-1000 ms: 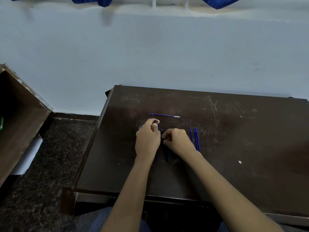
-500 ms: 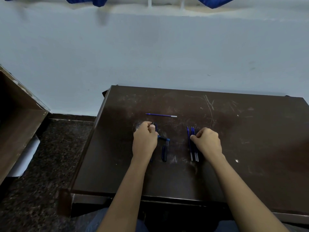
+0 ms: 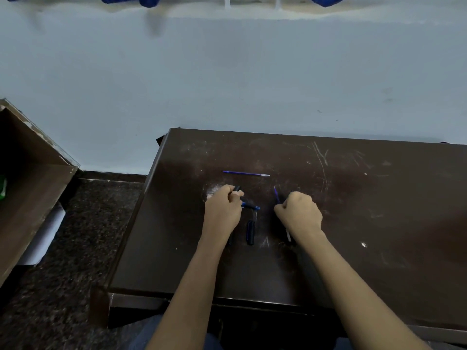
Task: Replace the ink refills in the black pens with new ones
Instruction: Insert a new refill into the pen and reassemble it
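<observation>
My left hand [image 3: 222,209] grips a black pen barrel [image 3: 237,188] whose end sticks up past the knuckles. My right hand [image 3: 300,214] pinches a blue refill [image 3: 276,195] that points up and left from the fingers; its silver end [image 3: 288,235] shows below the palm. A small black and blue pen part [image 3: 250,206] lies between the hands. Just below it lies a black pen piece [image 3: 250,232]. One more blue refill [image 3: 246,173] lies crosswise farther back on the dark brown table [image 3: 353,223].
The table's left edge runs beside a dark speckled floor [image 3: 75,248]. A brown wooden cabinet [image 3: 27,188] stands at the far left. A pale blue wall [image 3: 227,84] rises right behind the table.
My right hand went right from the pen parts to the refills, then lifted one refill clear of the table. My left hand has kept its grip on the barrel.
</observation>
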### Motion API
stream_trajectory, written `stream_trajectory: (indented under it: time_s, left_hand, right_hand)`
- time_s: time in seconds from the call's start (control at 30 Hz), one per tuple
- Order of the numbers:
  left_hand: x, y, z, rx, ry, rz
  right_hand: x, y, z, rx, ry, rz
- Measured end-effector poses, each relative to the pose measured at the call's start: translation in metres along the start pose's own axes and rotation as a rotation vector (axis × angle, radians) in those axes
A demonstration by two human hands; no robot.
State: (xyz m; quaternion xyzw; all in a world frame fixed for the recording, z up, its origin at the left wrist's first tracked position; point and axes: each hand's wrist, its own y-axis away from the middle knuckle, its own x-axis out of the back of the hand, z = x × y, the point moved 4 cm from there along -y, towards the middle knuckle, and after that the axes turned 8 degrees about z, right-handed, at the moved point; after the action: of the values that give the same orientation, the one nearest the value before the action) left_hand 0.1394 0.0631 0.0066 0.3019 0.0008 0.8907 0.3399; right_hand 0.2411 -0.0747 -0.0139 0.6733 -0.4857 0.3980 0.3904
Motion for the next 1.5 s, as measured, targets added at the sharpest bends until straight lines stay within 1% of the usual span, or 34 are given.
stream_trajectory:
  time_s: [0.07,0.13,0.2,0.27,0.37,0.47,0.7,0.97,1.17,1.3,1.4,1.5]
  left_hand:
    - [-0.002,0.001,-0.002,-0.006,0.043,-0.036]
    - [-0.006,-0.001,-0.007,0.017,0.085,-0.079]
    - [-0.009,-0.002,-0.009,0.025,0.08,-0.114]
    - [-0.011,-0.002,-0.009,0.009,0.075,-0.131]
    - [-0.015,-0.002,-0.008,-0.013,0.073,-0.154]
    - [-0.016,-0.002,-0.008,-0.031,0.071,-0.167]
    - [-0.016,-0.002,-0.008,-0.067,0.069,-0.199]
    - [-0.011,-0.002,-0.008,-0.057,0.001,-0.217]
    - [-0.007,-0.002,-0.006,-0.076,-0.027,-0.197]
    - [-0.009,-0.001,-0.005,-0.073,-0.03,-0.199]
    - [-0.011,-0.004,-0.007,-0.04,0.024,-0.181]
    - [-0.008,-0.003,-0.006,-0.047,0.071,-0.12]
  right_hand:
    - [0.003,-0.004,-0.006,0.035,-0.253,0.037]
    - [0.01,-0.007,-0.013,0.03,-0.594,0.057]
    - [0.019,-0.007,-0.018,0.014,-0.901,0.088]
    - [0.025,-0.006,-0.022,0.023,-1.096,0.131]
    - [0.025,-0.006,-0.023,0.039,-1.233,0.139]
    - [0.024,-0.007,-0.024,0.058,-1.25,0.119]
    - [0.022,-0.003,-0.028,0.12,-1.192,0.029]
    - [0.018,-0.004,-0.029,0.142,-1.169,0.017]
    - [0.013,-0.005,-0.029,0.156,-1.16,-0.003]
    - [0.01,-0.001,-0.033,0.17,-1.151,-0.051]
    - [0.005,0.004,-0.039,0.236,-1.013,-0.096]
    - [-0.005,0.005,-0.037,0.273,-0.781,-0.057]
